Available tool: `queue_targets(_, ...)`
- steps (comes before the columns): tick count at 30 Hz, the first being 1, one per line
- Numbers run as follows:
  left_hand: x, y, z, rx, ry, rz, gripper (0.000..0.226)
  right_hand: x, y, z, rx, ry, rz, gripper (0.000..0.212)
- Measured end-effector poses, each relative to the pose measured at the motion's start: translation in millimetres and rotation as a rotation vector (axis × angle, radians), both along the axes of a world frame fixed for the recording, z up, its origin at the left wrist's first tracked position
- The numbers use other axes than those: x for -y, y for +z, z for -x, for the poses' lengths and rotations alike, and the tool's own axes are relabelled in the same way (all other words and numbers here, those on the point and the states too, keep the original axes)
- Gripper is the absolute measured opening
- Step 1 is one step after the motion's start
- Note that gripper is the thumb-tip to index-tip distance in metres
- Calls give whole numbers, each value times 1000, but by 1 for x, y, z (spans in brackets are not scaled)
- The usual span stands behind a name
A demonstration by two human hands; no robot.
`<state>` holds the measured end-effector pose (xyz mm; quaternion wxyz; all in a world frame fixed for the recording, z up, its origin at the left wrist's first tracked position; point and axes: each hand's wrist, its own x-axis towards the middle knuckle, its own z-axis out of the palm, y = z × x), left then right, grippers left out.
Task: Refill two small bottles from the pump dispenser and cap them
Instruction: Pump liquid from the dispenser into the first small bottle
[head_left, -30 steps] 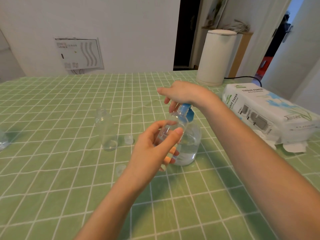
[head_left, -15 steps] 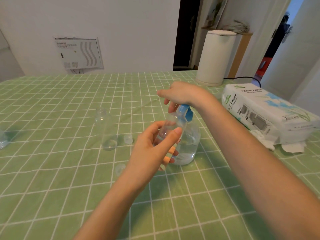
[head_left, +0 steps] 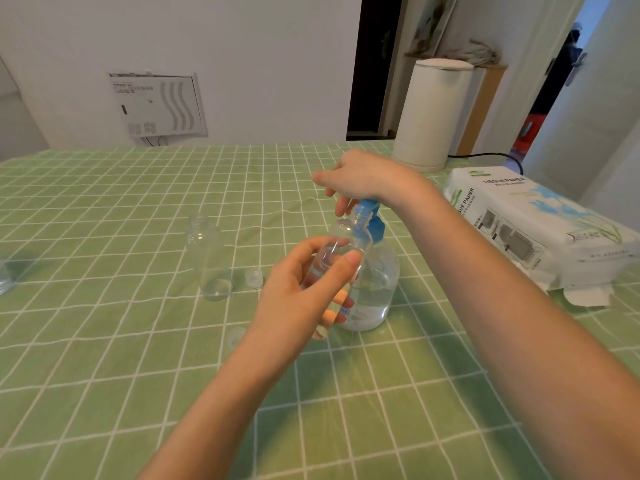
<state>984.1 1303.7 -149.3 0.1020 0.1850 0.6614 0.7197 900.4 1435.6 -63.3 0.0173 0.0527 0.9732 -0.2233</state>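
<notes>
My left hand (head_left: 304,289) grips a small clear bottle (head_left: 346,244), tilted with its open mouth up against the blue nozzle of the pump dispenser (head_left: 375,289). The dispenser is a clear round bottle partly full of clear liquid, standing on the green checked tablecloth (head_left: 104,341). My right hand (head_left: 360,178) rests on top of the blue pump head, fingers draped over it. A second small clear bottle (head_left: 209,258) stands uncapped to the left. Two clear caps lie on the cloth, one (head_left: 253,278) beside that bottle and one (head_left: 236,336) nearer me.
A white tissue paper pack (head_left: 533,230) lies at the right with loose tissues at its near edge. A white cylindrical appliance (head_left: 429,116) with a black cord stands at the back right. The edge of a clear object (head_left: 4,278) shows at the far left.
The small bottle in my left hand has shifted slightly up toward the nozzle. My right hand stays on the pump head.
</notes>
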Motion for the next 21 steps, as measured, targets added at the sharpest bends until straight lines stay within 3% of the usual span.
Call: queue_targets(21,0,-3,-2,-12,-3,26,25,1,-4,-3,34,11,26,41)
